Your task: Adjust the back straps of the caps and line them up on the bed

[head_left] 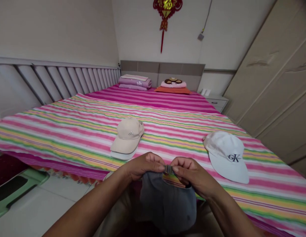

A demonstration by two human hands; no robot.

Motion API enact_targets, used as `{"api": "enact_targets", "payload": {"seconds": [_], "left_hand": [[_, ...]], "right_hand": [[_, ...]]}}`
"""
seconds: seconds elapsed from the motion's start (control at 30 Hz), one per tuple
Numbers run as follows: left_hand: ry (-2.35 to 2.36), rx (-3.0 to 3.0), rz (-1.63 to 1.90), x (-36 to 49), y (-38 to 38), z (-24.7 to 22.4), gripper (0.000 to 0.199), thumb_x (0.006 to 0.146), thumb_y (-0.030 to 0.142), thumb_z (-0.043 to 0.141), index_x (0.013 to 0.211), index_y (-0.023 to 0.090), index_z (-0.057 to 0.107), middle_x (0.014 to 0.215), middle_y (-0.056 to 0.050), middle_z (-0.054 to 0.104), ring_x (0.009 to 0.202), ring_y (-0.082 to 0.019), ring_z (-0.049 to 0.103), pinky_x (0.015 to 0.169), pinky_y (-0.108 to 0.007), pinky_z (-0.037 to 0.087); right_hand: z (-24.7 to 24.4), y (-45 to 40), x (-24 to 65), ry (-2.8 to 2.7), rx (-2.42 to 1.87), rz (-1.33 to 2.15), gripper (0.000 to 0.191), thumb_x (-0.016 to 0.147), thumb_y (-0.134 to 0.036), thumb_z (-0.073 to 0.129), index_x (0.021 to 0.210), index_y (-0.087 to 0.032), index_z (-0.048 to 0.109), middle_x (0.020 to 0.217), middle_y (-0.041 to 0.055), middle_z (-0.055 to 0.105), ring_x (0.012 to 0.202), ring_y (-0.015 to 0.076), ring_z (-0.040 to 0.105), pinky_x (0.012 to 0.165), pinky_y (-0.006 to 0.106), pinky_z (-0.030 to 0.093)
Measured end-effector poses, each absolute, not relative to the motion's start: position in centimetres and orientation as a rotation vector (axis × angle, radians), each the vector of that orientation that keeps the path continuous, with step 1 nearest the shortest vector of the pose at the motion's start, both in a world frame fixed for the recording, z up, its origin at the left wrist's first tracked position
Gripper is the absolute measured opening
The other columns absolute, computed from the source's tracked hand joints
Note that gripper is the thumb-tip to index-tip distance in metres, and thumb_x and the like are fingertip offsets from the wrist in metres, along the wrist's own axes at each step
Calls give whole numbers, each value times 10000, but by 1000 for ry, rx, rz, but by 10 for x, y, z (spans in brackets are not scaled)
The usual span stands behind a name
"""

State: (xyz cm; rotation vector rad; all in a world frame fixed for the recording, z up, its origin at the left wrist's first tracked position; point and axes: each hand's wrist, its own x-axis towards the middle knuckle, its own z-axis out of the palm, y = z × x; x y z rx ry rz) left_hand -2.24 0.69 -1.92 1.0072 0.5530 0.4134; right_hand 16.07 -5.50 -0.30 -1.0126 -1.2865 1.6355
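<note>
A dark grey-blue baseball cap [169,204] hangs between my hands over my lap, its back opening turned up. My left hand [148,164] pinches the left part of its rear strap, beside a metal buckle [168,169]. On the buckle's other side, my right hand [188,169] pinches the strap between thumb and fingers. A beige baseball cap [129,130] lies on the bed ahead to the left, on top of another pale cap whose brim [123,155] shows below. To the right rests a white baseball cap [225,153] with black lettering on its front.
The striped bed sheet [76,121] spreads ahead. Folded purple bedding [134,83] and a pink and orange pile [174,86] sit by the headboard [165,70]. A green plastic stool [21,187] stands at lower left; a nightstand [218,101] is far right.
</note>
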Motion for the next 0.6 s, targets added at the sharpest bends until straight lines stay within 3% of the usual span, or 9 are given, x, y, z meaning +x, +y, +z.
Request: {"api": "enact_targets", "payload": {"seconds": [0.17, 0.27, 0.37, 0.5, 0.6], "left_hand": [[517, 1128, 285, -25, 7, -16, 291, 463, 254, 777, 703, 127, 675, 618, -7, 642, 495, -74, 518, 485, -181, 360], [477, 1135, 323, -25, 9, -19, 353, 551, 414, 713, 719, 106, 677, 629, -39, 642, 495, -86, 515, 483, -196, 355], [520, 1145, 373, -21, 9, -21, 303, 627, 391, 669, 683, 93, 666, 546, -27, 604, 433, -69, 469, 443, -191, 320], [472, 1043, 491, -17, 9, -16, 239, 598, 310, 707, 651, 90, 633, 542, -30, 600, 459, -84, 513, 476, -191, 368], [361, 933, 605, -17, 15, -12, 212, 655, 306, 662, 637, 105, 597, 504, -18, 575, 456, -103, 535, 512, -221, 416]], "right_hand": [[11, -60, 160, -1338, -1131, 1553, 234, 681, -348, 618, 625, -145, 514, 460, -83, 367, 407, 39, 242, 400, 194, 155], [13, -60, 158, -1356, -1176, 1497, 237, 685, -352, 608, 619, -145, 516, 441, -93, 347, 393, 35, 226, 386, 186, 156], [12, -58, 157, -1350, -1167, 1491, 225, 687, -343, 617, 631, -147, 521, 433, -97, 359, 374, 31, 241, 368, 172, 167], [3, -53, 164, -1289, -1031, 1638, 240, 724, -382, 595, 705, -146, 553, 512, -51, 500, 422, 52, 407, 424, 171, 300], [-11, -50, 173, -1286, -911, 1861, 343, 713, -460, 587, 749, -119, 609, 634, 19, 594, 536, 93, 517, 514, 203, 371]]}}
